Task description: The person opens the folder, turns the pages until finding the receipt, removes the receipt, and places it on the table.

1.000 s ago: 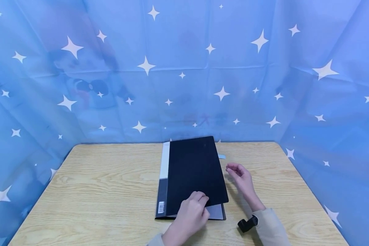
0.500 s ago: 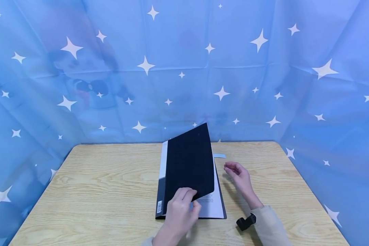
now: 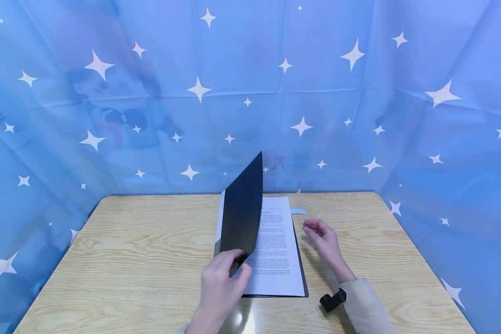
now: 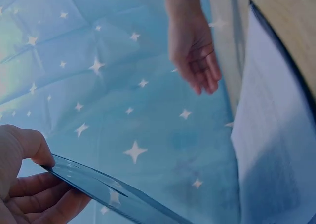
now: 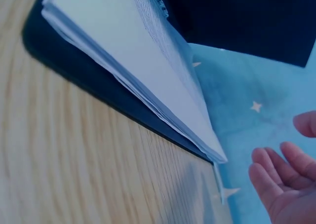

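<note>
A black folder with a black cover (image 3: 243, 208) lies on the wooden table, its cover standing steeply up from the spine side. My left hand (image 3: 223, 283) pinches the cover's lower free corner between thumb and fingers; the left wrist view shows the thumb (image 4: 42, 152) on one face of the cover edge and fingers on the other. Inside the folder, a stack of printed white pages (image 3: 273, 250) is exposed. To the right of the folder, my right hand (image 3: 323, 241) hovers with relaxed, slightly bent fingers and holds nothing. In the right wrist view its fingers (image 5: 281, 169) are apart from the pages.
A pale blue tab (image 3: 298, 211) sticks out past the pages' upper right edge. The light wooden table (image 3: 150, 255) ends at a blue curtain (image 3: 250, 116) with white stars. A black device (image 3: 333, 300) sits at the right sleeve.
My left hand has swung the cover up and to the left, from nearly flat to steeply raised, uncovering the printed pages. The right hand has barely moved.
</note>
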Demonstrator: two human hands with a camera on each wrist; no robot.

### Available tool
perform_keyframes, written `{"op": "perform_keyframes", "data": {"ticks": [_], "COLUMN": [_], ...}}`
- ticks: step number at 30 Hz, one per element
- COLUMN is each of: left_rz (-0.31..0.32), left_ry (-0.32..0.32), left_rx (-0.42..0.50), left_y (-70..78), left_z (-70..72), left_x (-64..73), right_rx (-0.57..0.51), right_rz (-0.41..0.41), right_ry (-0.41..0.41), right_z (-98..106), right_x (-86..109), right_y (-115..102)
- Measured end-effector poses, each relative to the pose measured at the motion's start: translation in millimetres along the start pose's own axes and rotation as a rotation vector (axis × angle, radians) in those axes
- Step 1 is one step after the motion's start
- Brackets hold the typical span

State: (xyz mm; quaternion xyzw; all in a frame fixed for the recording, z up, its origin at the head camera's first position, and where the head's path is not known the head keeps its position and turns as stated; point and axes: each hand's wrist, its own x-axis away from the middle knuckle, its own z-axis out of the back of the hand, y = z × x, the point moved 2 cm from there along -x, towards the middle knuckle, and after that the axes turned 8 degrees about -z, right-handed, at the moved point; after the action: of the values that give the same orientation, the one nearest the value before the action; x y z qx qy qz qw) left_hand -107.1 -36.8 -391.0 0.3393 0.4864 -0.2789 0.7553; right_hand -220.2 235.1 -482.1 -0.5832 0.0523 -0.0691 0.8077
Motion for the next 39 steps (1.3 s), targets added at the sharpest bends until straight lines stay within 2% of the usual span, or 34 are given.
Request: {"op": "perform_keyframes", "data": {"ticks": [4,12,18,28,35,39], "left_rz": [0.060,0.094,0.110,0.126,0.155,0.178], "left_ry": [-0.027,0.008,0.022,0.045,0.062,0.054], "left_rx": [0.005,0.014,-0.026,-0.089,-0.099,-0.125], "left_y": [-5.3,-19.4,-27.9,-42.4,-52.1,-56.1], "left_z": [13.9,37.4,53.5,73.4,85.1,92.4], "left_x": [-4.1,-7.0,-7.6,-3.9,-1.0,0.2], "right_rx": [0.001,-0.018,-0.016,0.006,0.005,0.044], "right_rz": [0.013,-0.002,0.005,0.033,-0.020,-0.018], "right_ry": [-0.001,-0.040,-0.051,-0.075,-0.135,-0.172], "right_z": [-3.9,-13.2,-24.7,-43.9,-52.8,-55.3], "right_x": [-2.2,-4.3,-12.5,-23.3,-27.5,-26.2], "right_y": [-0.2,-10.7,-9.9,-20.0,-13.4,-10.8]}}
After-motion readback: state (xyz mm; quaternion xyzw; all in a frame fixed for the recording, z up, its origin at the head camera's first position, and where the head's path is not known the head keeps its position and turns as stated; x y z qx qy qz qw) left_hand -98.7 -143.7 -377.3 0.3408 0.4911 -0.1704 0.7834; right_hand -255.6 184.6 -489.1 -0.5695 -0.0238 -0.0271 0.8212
